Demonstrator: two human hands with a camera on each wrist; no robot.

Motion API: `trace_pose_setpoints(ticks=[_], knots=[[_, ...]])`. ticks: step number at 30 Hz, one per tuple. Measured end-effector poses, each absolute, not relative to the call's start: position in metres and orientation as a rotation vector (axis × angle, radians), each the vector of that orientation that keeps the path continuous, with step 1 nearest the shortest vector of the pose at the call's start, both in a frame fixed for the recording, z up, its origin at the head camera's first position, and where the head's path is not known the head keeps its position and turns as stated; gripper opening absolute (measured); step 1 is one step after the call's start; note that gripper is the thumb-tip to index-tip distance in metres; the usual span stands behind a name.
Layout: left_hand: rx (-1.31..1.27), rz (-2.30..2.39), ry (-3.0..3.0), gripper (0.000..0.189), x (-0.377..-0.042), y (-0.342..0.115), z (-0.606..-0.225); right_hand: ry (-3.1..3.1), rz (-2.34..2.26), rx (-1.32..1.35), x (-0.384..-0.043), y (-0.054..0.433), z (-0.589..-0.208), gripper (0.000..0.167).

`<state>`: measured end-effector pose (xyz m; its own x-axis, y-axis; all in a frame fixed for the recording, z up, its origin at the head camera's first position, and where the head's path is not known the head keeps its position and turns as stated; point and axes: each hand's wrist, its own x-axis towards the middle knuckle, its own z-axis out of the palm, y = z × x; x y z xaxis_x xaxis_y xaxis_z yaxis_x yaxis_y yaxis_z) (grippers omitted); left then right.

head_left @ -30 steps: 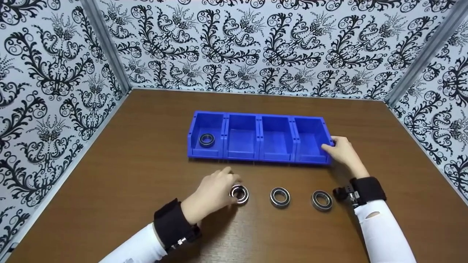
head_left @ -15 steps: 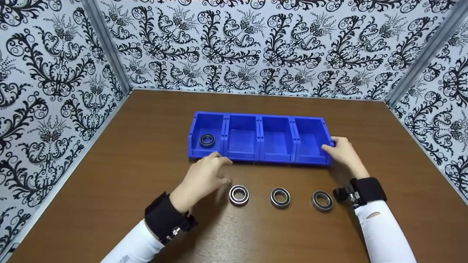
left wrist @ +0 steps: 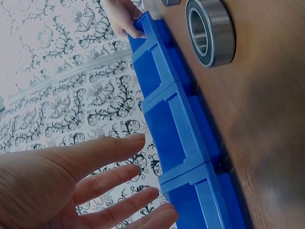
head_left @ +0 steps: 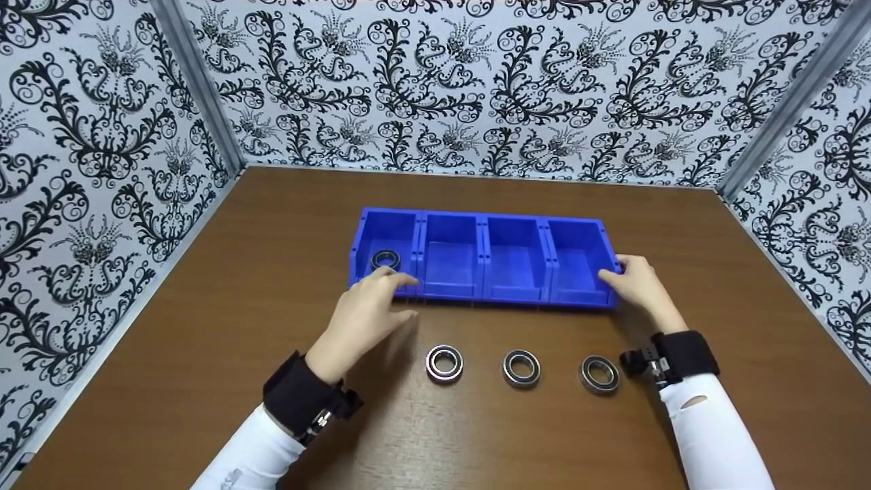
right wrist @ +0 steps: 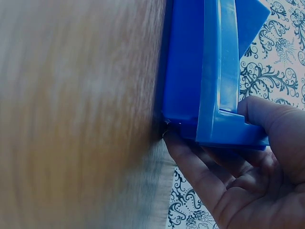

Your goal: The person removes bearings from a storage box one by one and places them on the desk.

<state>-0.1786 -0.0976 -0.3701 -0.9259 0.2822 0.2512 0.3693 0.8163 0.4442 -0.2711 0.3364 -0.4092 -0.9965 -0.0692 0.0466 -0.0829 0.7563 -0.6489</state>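
Observation:
My left hand (head_left: 364,309) hovers in front of the leftmost compartment of the blue bin row (head_left: 514,296), fingers spread and nothing held. In the left wrist view its thumb and fingers are apart. Inside that compartment lies a dark bearing (head_left: 386,258), partly covered by the hand. On the table, a steel-rimmed bearing (head_left: 444,363) sits right of the left hand. My right hand (head_left: 639,286) grips the bin row's right end, with the thumb over the wall (right wrist: 224,114) and the fingers against the outer side in the right wrist view.
Two more bearings, a middle one (head_left: 521,368) and a right one (head_left: 599,374), lie on the brown table (head_left: 224,327) in front of the bins. Patterned panels (head_left: 435,82) enclose the table at the back and both sides.
The left hand has let go of the left bearing on the table and moved up and left toward the leftmost compartment. That bearing stays in place. The right hand has not moved.

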Motion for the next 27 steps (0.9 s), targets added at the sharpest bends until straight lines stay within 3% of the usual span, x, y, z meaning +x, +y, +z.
trace_pose_setpoints(ticks=[27], knots=[[-0.412,-0.751,-2.76,0.042,-0.199,-0.101,-0.369,-2.918,1.039,0.117,-0.274,0.336,-0.411,0.044]])
